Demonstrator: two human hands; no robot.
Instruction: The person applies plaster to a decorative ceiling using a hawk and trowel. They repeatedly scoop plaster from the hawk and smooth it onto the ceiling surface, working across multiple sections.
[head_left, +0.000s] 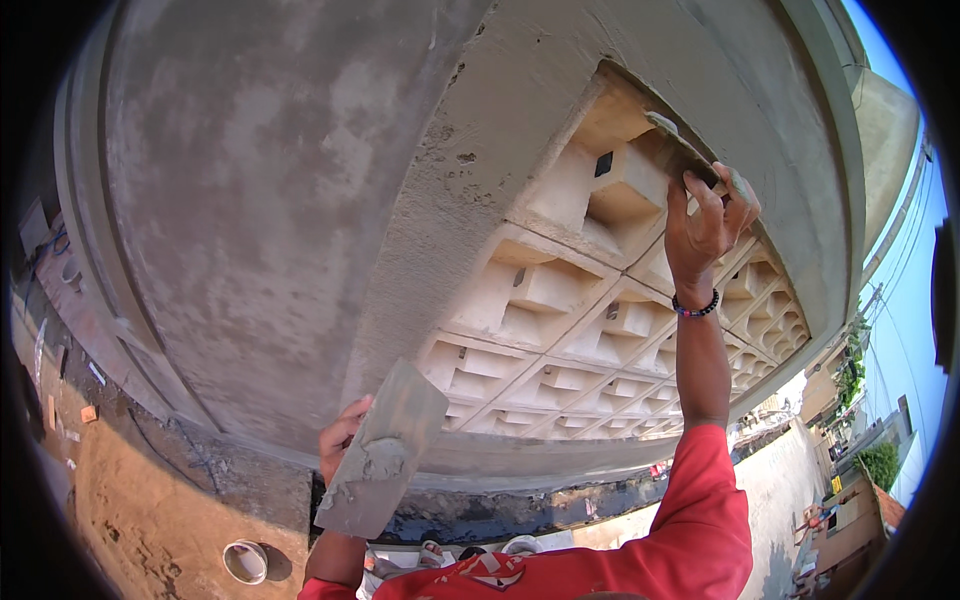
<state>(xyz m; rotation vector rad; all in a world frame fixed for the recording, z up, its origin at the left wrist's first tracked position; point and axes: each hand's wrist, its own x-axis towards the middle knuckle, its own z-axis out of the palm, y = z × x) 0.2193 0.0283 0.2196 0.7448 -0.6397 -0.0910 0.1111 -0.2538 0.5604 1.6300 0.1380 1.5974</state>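
My left hand [343, 436] grips a rectangular plastering trowel [408, 415] from behind, its handle hidden. Wet grey mortar [383, 460] lies in a patch on the trowel's upturned face. Raised high, my right hand [708, 222] pinches a thin flat blade [682, 154]; its exact kind is hard to make out. A dab of mortar sits at the blade's far end. That blade lies along the upper right edge of a panel of pale ventilation blocks [545, 300], where the blocks meet the grey plastered border [690, 75].
Left of the panel stretches a broad plastered wall [230, 200]. Below are a white bucket [246, 562] on sandy ground, a broken orange brick piece [90, 413] and a dark wet strip [470, 524] along the wall's foot. Overhead wires [905, 270] and a street appear at right.
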